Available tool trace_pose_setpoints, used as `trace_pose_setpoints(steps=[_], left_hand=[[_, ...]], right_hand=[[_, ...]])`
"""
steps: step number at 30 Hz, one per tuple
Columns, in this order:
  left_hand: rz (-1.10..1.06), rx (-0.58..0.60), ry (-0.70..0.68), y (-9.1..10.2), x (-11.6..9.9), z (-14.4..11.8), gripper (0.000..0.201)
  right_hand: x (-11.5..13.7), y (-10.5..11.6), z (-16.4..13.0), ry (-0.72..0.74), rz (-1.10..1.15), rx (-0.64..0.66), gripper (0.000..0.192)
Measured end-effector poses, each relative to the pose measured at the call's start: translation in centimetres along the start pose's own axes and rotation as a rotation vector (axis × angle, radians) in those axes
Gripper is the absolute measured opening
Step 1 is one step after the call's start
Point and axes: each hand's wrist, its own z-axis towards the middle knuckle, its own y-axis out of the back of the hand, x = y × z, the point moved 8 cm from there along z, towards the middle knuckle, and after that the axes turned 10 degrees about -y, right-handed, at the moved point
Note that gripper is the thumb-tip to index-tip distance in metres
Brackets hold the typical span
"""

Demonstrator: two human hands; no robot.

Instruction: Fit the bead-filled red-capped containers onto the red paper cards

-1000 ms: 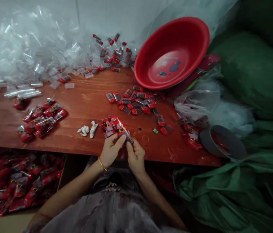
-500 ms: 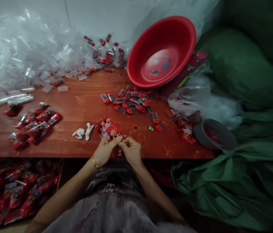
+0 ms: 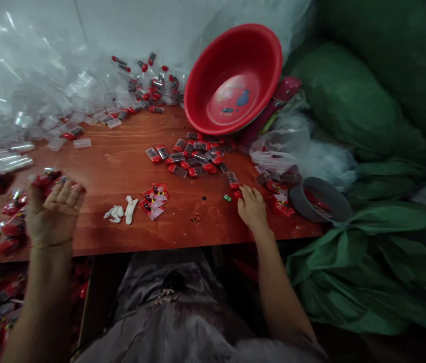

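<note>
While the left hand [image 3: 56, 214] is hovering over the pile of filled red packets [image 3: 10, 222] at the left end of the wooden table [image 3: 122, 161], its fingers are spread loosely apart and clamping nothing; whether a packet is resting under the fingertips is too blurred to tell. The right hand [image 3: 251, 206] is lying on the table near its front edge, with its fingertips curling onto a small red-capped piece [image 3: 237, 194], though a firm pinch cannot be made out. A few flat red packets [image 3: 154, 200] are lying between the two hands, just beside some white scraps [image 3: 122, 212]. The red basin [image 3: 233, 78] is leaning tilted at the back, holding nothing loose, with more red-capped pieces [image 3: 190, 159] scattered below it. A grey bowl [image 3: 320, 199] near the right hand is holding something red. Clear empty sleeves [image 3: 19, 96] are heaping up at the back left.
</note>
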Motion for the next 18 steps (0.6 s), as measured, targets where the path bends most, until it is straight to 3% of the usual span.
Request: trace_pose_setpoints(steps=[2, 6, 9, 14, 18], left_hand=[[0.108, 0.068, -0.075, -2.3, 0.9, -1.7, 0.043], [0.779, 0.412, -0.477, -11.0, 2.7, -5.7, 0.033], [1.104, 0.582, -0.594, -15.2, 5.0, -6.5, 0.037], [1.195, 0.737, -0.607, -17.1, 8.0, -5.0, 0.028], [1.199, 0.697, -0.603, -16.8, 8.1, -4.6, 0.025]], right_hand=[[-0.1, -0.9, -0.3, 0.053, -0.11, -0.013, 0.041], [2.9, -2.0, -2.3, 0.166, -0.146, -0.025, 0.039], [5.5, -2.6, -3.7, 0.206, -0.058, -0.016, 0.038], [9.8, -2.3, -4.7, 0.252, 0.17, -0.046, 0.033], [13.6, -2.4, -5.2, 0.297, 0.308, 0.014, 0.03]])
